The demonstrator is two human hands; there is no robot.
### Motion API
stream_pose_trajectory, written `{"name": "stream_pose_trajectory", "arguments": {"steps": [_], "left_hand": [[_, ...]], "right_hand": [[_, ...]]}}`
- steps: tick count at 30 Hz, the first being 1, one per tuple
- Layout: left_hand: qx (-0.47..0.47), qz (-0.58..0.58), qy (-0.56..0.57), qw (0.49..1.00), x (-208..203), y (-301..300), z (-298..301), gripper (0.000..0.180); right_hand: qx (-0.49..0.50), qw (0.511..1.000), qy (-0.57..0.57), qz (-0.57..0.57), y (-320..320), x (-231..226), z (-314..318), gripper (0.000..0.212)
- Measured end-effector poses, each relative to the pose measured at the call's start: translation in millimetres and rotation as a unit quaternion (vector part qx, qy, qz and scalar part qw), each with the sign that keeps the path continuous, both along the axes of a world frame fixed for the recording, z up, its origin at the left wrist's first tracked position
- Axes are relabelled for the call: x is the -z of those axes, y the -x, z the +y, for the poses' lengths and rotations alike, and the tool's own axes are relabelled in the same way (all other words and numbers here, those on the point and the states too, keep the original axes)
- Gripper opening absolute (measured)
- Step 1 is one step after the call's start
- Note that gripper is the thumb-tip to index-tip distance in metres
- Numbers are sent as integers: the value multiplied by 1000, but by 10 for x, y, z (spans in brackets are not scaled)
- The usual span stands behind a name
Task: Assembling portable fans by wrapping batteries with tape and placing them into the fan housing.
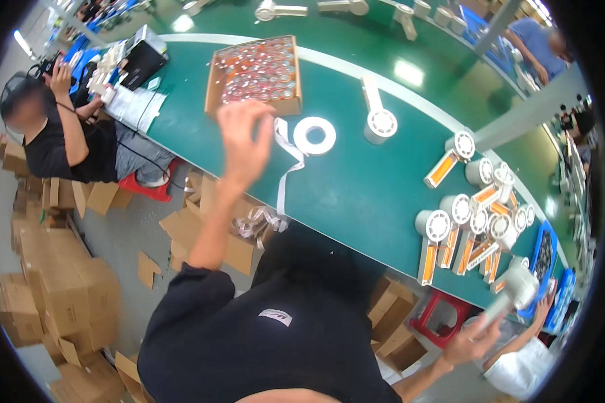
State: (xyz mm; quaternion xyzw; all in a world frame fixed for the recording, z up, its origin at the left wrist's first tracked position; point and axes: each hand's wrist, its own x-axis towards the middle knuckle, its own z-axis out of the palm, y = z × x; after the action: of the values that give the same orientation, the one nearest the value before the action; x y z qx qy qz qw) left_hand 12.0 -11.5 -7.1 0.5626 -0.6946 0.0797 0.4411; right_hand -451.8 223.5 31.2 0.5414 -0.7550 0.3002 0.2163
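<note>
My left hand [243, 144] hangs over the table with its fingers bent, smeared by motion; whether anything is in them I cannot tell. Just beyond it stands an open cardboard box [213, 84] packed with small round parts [259, 67] in red, orange and silver. Close to its right lie a roll of white tape [303, 138] and a loose strip [282, 185] that runs over the table's near edge. At the lower right, my right hand [474, 342] grips a white handheld fan [519, 287] by the handle, its round head pointing away from me.
Several handheld fans [434, 227] with orange-filled handles crowd the green table's [343, 195] right side; another fan [381, 124] lies farther back. A blue tray [544, 252] stands beyond. A co-worker in white [514, 369] is close at right, another in black [74, 144] at left. Cartons [67, 269] cover the floor.
</note>
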Motion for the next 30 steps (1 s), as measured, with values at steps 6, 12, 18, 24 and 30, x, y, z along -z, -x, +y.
{"name": "stream_pose_trajectory", "arguments": {"steps": [6,12,18,24,30], "left_hand": [[-256,-56,-138,955,24,-1083,-475,33],[-243,-136,-189,942,18,-1206,-757,34],[-227,-157,-128,953,-218,-1202,-825,28],[-200,-123,-90,968,-712,-1135,-647,28],[-125,-161,-19,979,-1173,-610,-238,27]], "right_hand": [[189,974,2,124,1448,314,65,37],[296,952,-59,39,2000,701,-1,42],[284,955,-87,7,2433,1088,-71,44],[315,936,-150,-39,2422,1143,-126,44],[275,953,112,66,1224,491,-320,40]]}}
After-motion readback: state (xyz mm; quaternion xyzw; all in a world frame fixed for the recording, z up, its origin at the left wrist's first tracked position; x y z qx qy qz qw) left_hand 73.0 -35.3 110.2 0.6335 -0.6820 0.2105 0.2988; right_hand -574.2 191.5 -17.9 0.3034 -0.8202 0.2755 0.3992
